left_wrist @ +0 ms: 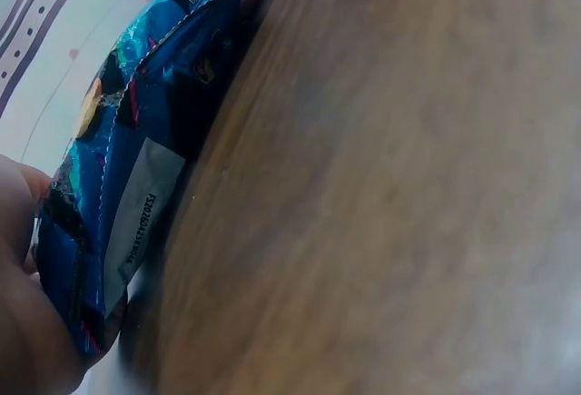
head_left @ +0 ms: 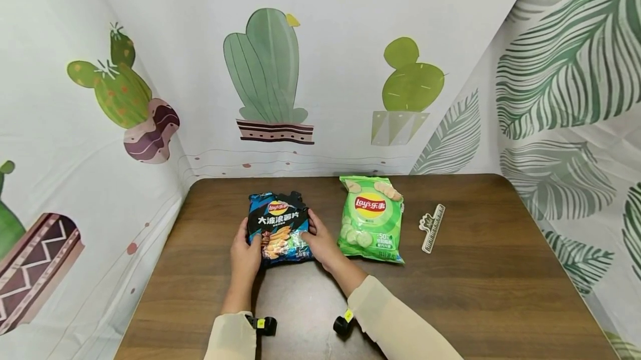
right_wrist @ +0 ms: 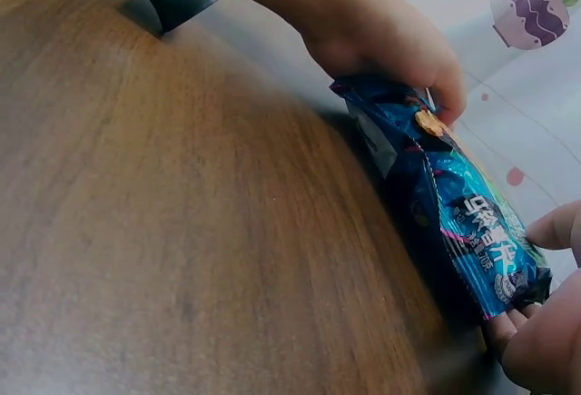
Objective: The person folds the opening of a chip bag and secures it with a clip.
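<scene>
Holding the blue-and-black Lay's chip bag [head_left: 278, 227] between both hands, printed front up. Left hand [head_left: 244, 254] pinches its left side, thumb on the front; right hand [head_left: 323, 244] pinches the right side, thumb on top, fingers underneath. Step in hand reads as positioning this bag. Top edge beyond my hands looks crumpled at the right corner; can't tell if it's torn. Green Lay's chip bag [head_left: 371, 221] lies just right of my right hand, white ruler clip [head_left: 433, 228] farther right, both untouched on the wooden table [head_left: 481, 299]. Next move, my call: even, light pressure, then steady with the left before freeing the right. Squeezing could crush chips.
</scene>
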